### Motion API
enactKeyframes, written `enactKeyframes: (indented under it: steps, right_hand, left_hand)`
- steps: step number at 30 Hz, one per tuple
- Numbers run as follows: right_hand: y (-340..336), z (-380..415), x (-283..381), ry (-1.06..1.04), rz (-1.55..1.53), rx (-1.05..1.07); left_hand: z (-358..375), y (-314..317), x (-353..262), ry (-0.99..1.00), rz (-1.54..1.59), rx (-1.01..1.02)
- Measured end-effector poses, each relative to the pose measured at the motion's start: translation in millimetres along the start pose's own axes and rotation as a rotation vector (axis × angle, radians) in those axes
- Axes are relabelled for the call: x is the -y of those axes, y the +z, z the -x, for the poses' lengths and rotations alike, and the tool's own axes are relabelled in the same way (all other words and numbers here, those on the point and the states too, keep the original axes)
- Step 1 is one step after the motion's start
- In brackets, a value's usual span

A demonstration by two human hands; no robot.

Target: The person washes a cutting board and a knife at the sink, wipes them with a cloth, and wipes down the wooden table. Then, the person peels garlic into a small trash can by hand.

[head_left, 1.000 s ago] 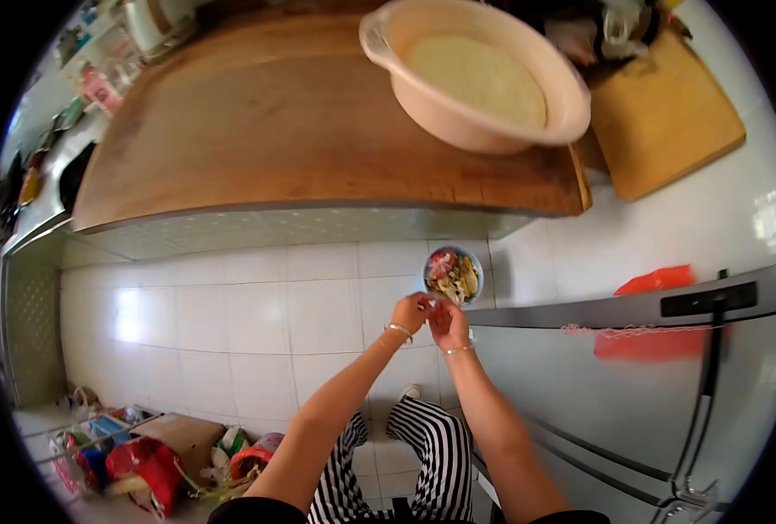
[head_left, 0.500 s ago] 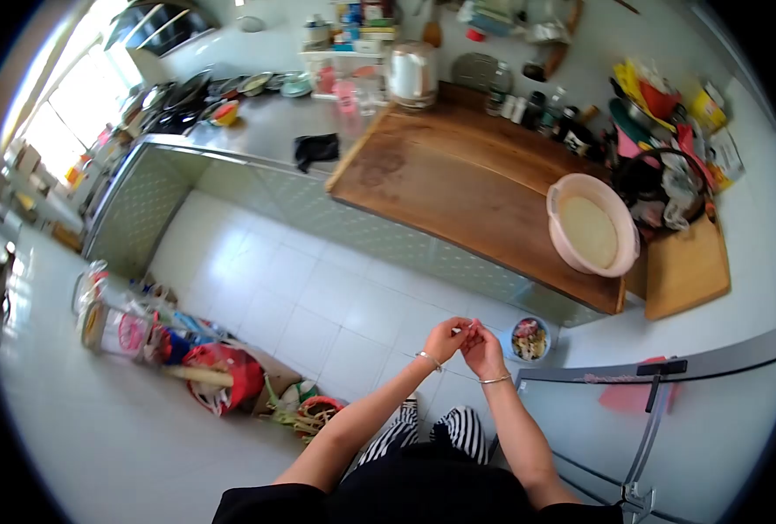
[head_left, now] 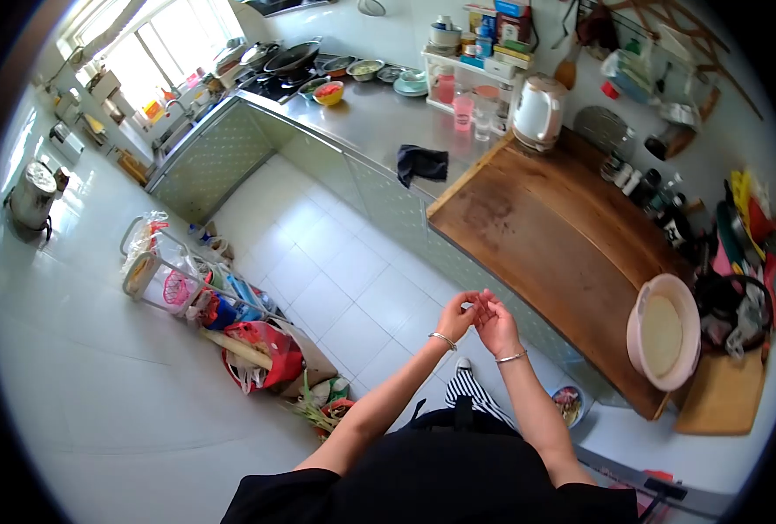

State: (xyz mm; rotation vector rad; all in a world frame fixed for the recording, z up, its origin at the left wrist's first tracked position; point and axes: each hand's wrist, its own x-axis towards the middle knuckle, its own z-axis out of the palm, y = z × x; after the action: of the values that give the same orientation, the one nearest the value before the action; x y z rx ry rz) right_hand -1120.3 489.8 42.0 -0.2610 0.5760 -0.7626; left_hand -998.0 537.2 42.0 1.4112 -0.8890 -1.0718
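My left hand and my right hand are together in front of my body, above the tiled floor, with fingertips touching or very close. The fingers of my left hand are bent into a pinch against the fingers of the right; anything small between them is too small to make out. My right hand is turned palm up, its fingers loosely stretched and slightly curved. A silver bangle circles each wrist. Nearest to the hands is the edge of the wooden board on the counter, ahead and to the right.
A pink basin holding pale contents stands at the board's right end. Behind are a white kettle and bottles. A dark cloth lies on the steel counter. Bags and a rack line the left; a waste bin stands lower right.
My view has turned left and I have stepped, so counter and basin sit further right. My right hand's fingers have opened out from their closed pinch; both hands remain together.
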Motion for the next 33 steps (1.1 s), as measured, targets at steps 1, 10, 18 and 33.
enactKeyframes:
  steps: [1, 10, 18, 33]
  right_hand:
    - [21, -14, 6, 0.017, 0.025, -0.012]
    - [118, -187, 5, 0.068, 0.453, 0.105]
    - [193, -400, -19, -0.443, 0.904, -0.148]
    - [244, -631, -90, -0.77, 2.141, -0.489]
  left_hand:
    - [-16, -9, -3, 0.002, -0.025, -0.035]
    - [-132, -110, -32, 0.346, -0.59, -0.446]
    - [-304, -221, -36, 0.308, -0.835, -0.276]
    - [-506, -409, -9, 0.35, -1.321, 0.33]
